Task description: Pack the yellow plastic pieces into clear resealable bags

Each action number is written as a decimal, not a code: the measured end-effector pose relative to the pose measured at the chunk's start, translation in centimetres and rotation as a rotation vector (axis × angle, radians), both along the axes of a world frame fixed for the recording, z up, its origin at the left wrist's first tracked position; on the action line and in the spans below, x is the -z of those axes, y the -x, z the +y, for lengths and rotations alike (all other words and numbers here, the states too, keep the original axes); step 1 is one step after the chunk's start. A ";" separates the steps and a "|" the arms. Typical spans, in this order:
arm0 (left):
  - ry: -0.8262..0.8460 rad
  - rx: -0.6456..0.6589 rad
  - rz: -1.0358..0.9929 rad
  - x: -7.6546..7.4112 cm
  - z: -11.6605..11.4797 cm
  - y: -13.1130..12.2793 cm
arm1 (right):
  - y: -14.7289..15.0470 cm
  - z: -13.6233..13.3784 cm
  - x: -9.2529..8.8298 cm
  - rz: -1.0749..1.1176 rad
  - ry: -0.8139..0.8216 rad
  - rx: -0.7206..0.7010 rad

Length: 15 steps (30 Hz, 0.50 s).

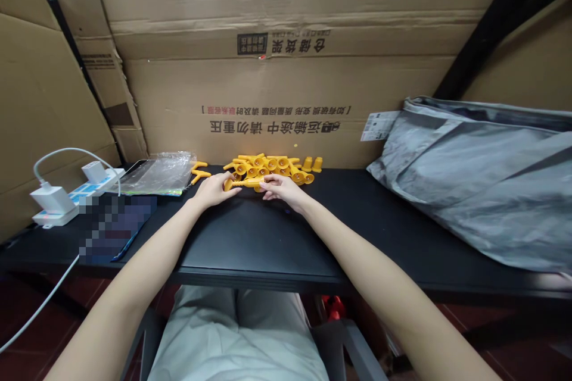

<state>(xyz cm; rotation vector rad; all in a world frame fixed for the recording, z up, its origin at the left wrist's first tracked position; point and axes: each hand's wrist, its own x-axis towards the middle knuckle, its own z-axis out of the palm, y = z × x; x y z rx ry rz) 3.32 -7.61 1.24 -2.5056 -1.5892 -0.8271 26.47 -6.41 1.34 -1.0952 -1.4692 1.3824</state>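
Observation:
A pile of several small yellow plastic parts (268, 165) lies at the back of the black table (250, 244), against the cardboard boxes. Both my hands reach to its near edge. My left hand (215, 189) and my right hand (282, 187) pinch the two ends of one long yellow plastic piece (246, 182) held level just above the table. Fingers of both hands are closed on it. Two more yellow pieces (199, 170) lie apart, to the left of the pile.
A clear plastic bag (156, 174) lies flat at the left, beside a power strip with white chargers (67, 195) and cable. A large grey bag (482, 178) fills the table's right side. Cardboard boxes (277, 59) wall off the back.

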 end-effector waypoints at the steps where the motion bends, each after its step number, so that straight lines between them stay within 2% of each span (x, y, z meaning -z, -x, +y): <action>1: 0.001 0.000 -0.003 0.0 0.0 0.0 | 0.0 0.0 0.0 0.002 -0.007 0.003; 15: 0.024 0.010 -0.015 -0.2 -0.2 -0.1 | -0.2 0.1 0.1 0.011 -0.003 0.004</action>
